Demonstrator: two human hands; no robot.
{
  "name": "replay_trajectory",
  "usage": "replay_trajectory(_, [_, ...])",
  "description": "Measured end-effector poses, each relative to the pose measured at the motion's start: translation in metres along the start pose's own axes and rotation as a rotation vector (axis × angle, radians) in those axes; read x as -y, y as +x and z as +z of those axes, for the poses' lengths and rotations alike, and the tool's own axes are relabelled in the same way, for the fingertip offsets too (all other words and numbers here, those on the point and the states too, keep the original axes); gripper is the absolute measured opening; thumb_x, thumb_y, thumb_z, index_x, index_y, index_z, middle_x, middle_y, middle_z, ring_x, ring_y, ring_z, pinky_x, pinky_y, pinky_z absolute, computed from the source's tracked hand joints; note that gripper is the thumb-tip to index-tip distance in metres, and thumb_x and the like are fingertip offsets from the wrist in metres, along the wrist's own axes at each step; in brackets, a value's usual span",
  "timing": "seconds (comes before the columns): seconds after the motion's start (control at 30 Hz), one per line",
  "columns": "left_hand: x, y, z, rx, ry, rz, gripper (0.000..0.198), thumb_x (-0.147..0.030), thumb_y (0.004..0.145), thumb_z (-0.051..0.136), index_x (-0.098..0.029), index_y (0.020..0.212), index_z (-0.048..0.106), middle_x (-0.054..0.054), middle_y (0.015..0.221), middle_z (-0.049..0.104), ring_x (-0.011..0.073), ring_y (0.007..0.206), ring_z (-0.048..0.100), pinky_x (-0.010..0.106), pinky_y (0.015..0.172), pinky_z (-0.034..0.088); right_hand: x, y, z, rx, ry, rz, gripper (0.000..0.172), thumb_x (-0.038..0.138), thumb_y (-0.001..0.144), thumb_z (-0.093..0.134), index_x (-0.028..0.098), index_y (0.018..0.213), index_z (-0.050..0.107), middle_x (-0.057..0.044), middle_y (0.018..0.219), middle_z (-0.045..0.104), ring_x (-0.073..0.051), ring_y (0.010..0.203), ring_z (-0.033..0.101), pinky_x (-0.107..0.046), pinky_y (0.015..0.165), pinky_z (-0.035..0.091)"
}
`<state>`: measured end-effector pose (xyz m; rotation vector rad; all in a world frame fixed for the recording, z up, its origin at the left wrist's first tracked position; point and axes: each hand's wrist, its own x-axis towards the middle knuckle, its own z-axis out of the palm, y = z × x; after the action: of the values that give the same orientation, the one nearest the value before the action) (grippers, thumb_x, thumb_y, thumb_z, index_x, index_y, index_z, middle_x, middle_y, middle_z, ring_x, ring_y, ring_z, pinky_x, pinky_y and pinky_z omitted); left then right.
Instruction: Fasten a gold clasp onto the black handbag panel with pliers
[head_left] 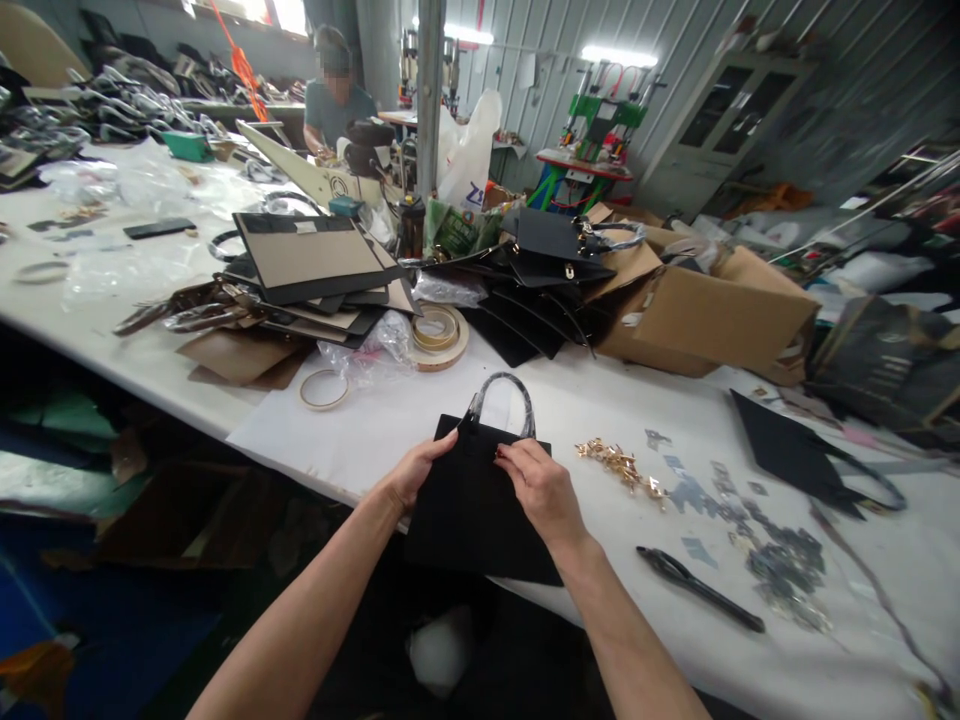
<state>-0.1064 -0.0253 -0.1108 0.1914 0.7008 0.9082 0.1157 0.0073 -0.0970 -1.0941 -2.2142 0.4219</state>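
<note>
A flat black bag panel (472,505) with a looped handle (501,385) lies at the near edge of the white table (750,640). My left hand (416,470) holds its left upper edge, thumb on top. My right hand (541,487) rests on the panel's top right part, fingers curled and pinching near its upper edge. A heap of small gold metal fittings (621,465) lies just right of my right hand.
A black tool (697,588) lies right of the panel, beside scattered grey pieces (780,560). Another black bag piece (806,458), tape rolls (436,335), stacked boards (307,265), black panels (540,290) and a cardboard box (712,315) sit further back. A person (337,95) sits far behind.
</note>
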Motion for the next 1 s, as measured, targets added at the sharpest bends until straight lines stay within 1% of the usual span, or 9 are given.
replay_trajectory(0.23, [0.001,0.002,-0.002,-0.01,0.019,0.038,0.048,-0.045,0.096,0.064,-0.004,0.118,0.072,0.02,0.101,0.081,0.0278,0.082,0.079,0.034,0.079,0.064,0.001,0.006,0.001,0.06,-0.017,0.014,0.027,0.031,0.105,0.053,0.023,0.114,0.077,-0.008,0.101,0.073,-0.024,0.089,0.073,-0.036,0.085,0.06])
replay_trajectory(0.3, [0.002,0.002,-0.001,-0.013,0.019,0.054,0.048,-0.046,0.096,0.064,-0.004,0.118,0.073,0.02,0.101,0.081,0.0282,0.083,0.079,0.035,0.079,0.064,0.001,0.008,-0.002,0.081,0.013,0.024,0.025,0.03,0.104,0.054,0.023,0.115,0.076,-0.008,0.101,0.073,-0.023,0.092,0.073,-0.036,0.087,0.059])
replay_trajectory(0.37, [0.003,0.001,-0.001,-0.01,0.027,0.078,0.047,-0.046,0.096,0.065,-0.004,0.117,0.073,0.02,0.101,0.081,0.0278,0.082,0.079,0.034,0.079,0.064,0.002,0.01,-0.005,0.059,0.066,0.06,0.021,0.03,0.102,0.059,0.024,0.113,0.076,-0.006,0.103,0.075,-0.023,0.094,0.073,-0.036,0.089,0.058])
replay_trajectory(0.5, [0.003,-0.002,-0.001,-0.019,0.063,0.139,0.045,-0.044,0.093,0.071,-0.005,0.116,0.073,0.019,0.098,0.081,0.0261,0.076,0.079,0.032,0.075,0.064,0.007,0.014,-0.009,0.025,0.101,0.117,0.01,0.028,0.098,0.065,0.025,0.096,0.075,-0.003,0.096,0.075,-0.022,0.087,0.071,-0.034,0.081,0.055])
replay_trajectory(0.63, [0.002,-0.004,0.0,-0.026,0.117,0.154,0.045,-0.043,0.091,0.073,-0.004,0.114,0.074,0.018,0.092,0.081,0.0252,0.07,0.078,0.032,0.071,0.064,0.014,0.024,-0.012,0.093,0.054,0.142,0.01,0.02,0.093,0.068,0.024,0.086,0.073,-0.002,0.089,0.075,-0.021,0.082,0.07,-0.034,0.079,0.052])
replay_trajectory(0.77, [0.002,-0.002,0.0,-0.052,0.139,0.152,0.045,-0.045,0.09,0.073,-0.007,0.115,0.073,0.017,0.096,0.081,0.0252,0.072,0.078,0.032,0.071,0.064,0.014,0.03,-0.011,0.136,0.057,0.177,0.011,0.017,0.09,0.069,0.023,0.081,0.072,-0.002,0.086,0.075,-0.021,0.081,0.069,-0.035,0.079,0.051])
replay_trajectory(0.83, [0.002,-0.001,0.0,-0.071,0.142,0.148,0.048,-0.048,0.09,0.073,-0.008,0.115,0.073,0.017,0.095,0.081,0.0256,0.072,0.078,0.033,0.068,0.063,0.012,0.023,-0.004,0.088,0.141,0.201,0.009,0.021,0.092,0.066,0.023,0.087,0.073,-0.003,0.089,0.074,-0.021,0.082,0.069,-0.035,0.08,0.053])
replay_trajectory(0.9, [0.003,0.0,0.001,-0.097,0.161,0.16,0.05,-0.051,0.088,0.073,-0.008,0.114,0.072,0.016,0.091,0.08,0.0261,0.071,0.077,0.033,0.065,0.063,0.01,0.01,0.008,0.007,0.283,0.277,0.014,0.026,0.094,0.064,0.023,0.104,0.074,-0.004,0.094,0.074,-0.02,0.081,0.069,-0.035,0.08,0.056])
replay_trajectory(1.0, [0.006,0.0,0.004,-0.148,0.25,0.248,0.048,-0.049,0.082,0.08,-0.011,0.11,0.071,0.013,0.09,0.08,0.0259,0.074,0.077,0.035,0.07,0.062,0.006,-0.019,0.026,-0.158,0.517,0.445,0.043,0.038,0.092,0.068,0.022,0.132,0.063,-0.006,0.101,0.073,-0.019,0.079,0.069,-0.034,0.077,0.06])
